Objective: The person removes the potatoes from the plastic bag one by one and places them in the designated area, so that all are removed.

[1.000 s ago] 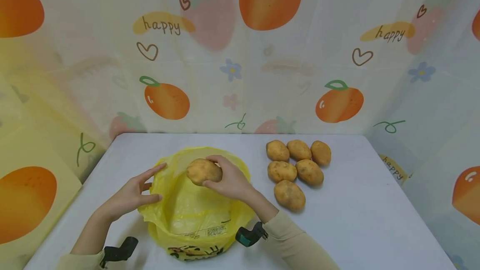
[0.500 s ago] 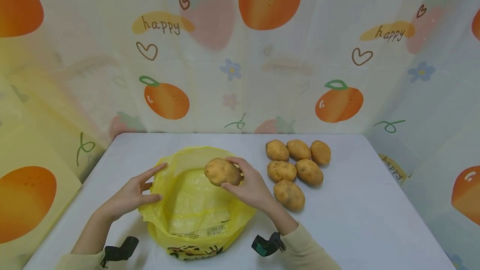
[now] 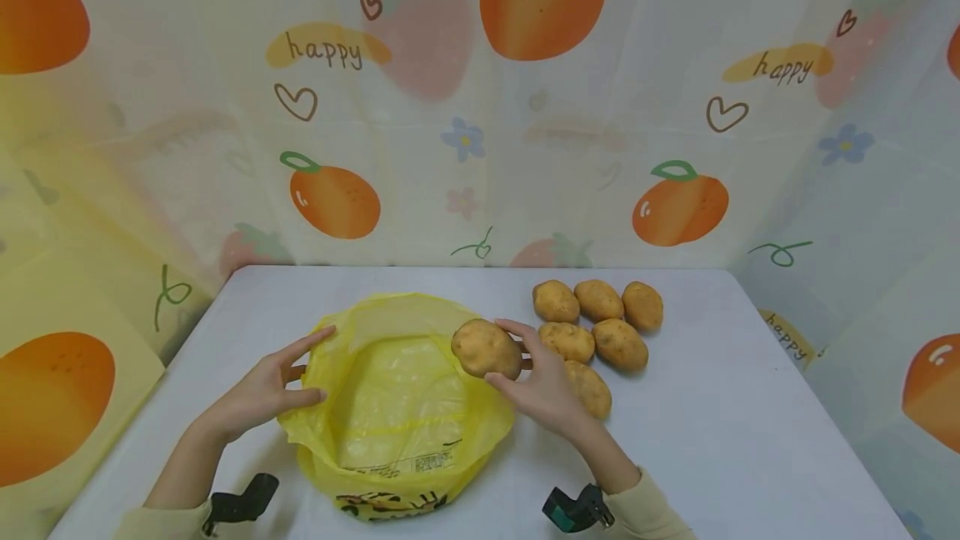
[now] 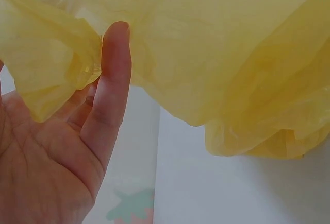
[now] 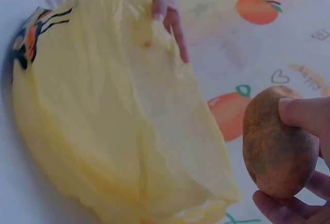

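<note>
A yellow plastic bag (image 3: 405,407) stands on the white table with its mouth wide and black print along its front. My left hand (image 3: 258,390) holds the bag's left rim, with plastic running between thumb and fingers; in the left wrist view the folds partly cover the palm (image 4: 46,167). My right hand (image 3: 551,386) grips a potato (image 3: 486,348) by its right end, above the bag's right rim. In the right wrist view the thumb presses the top of this potato (image 5: 278,141), apart from the bag.
Several potatoes lie grouped right of the bag; the nearest potato (image 3: 590,390) is partly behind my right hand. A fruit-printed curtain (image 3: 480,148) hangs behind the white table (image 3: 712,423). A black wrist camera (image 3: 573,511) sits on my right wrist.
My right hand has moved to the right with the potato, from over the bag's middle to its right rim. The left hand and the bag stay nearly still.
</note>
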Motion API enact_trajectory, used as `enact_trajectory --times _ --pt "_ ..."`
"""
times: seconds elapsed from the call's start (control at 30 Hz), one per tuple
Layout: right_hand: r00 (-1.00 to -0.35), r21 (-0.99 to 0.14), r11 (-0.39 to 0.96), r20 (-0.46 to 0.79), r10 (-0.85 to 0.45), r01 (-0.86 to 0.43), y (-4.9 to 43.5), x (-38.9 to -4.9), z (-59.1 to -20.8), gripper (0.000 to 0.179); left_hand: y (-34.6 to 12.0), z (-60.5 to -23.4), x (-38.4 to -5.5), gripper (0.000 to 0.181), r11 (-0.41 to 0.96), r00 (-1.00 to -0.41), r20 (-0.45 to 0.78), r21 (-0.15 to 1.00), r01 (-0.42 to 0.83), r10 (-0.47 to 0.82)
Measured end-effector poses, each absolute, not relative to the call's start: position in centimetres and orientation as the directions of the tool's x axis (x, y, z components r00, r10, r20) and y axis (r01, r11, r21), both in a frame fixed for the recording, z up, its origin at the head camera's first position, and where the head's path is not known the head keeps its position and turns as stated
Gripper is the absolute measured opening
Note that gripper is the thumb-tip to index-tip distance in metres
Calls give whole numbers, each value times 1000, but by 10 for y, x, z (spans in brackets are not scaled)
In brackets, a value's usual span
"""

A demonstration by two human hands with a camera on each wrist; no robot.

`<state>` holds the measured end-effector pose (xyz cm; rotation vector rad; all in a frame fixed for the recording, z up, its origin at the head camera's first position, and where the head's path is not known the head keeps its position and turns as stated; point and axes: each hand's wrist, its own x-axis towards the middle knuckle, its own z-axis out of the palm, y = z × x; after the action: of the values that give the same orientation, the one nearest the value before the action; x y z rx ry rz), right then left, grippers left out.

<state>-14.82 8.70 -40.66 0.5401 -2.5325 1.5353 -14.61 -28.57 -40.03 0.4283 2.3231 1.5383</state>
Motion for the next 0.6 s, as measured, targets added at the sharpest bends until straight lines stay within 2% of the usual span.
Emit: enact_trajectory --times 0.4,0.6 --pt "-946 -821 472 300 -123 -322 131 -142 -408 66 -285 -400 -146 78 383 -903 -90 920 86 419" --pt "-965 -852 458 255 -61 -254 154 -138 -409 67 -284 -399 -147 78 377 -903 -91 923 82 419"
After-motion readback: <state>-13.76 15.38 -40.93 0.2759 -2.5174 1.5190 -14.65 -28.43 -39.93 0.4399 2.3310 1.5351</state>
